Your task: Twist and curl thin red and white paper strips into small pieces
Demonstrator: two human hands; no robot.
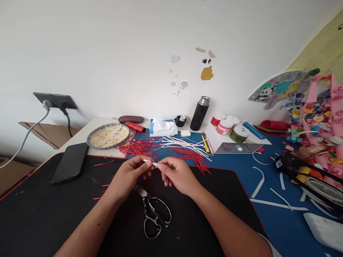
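My left hand and my right hand meet over a black mat, both pinching a short white paper strip between their fingertips. A pair of scissors lies shut on the mat just below the hands. Behind the hands lie piles of thin red strips and white strips.
A woven basket, a black phone, a red thread spool, a black flask and small paint jars stand toward the wall. Loose white strips and a heap of coloured paper craft fill the blue surface at right.
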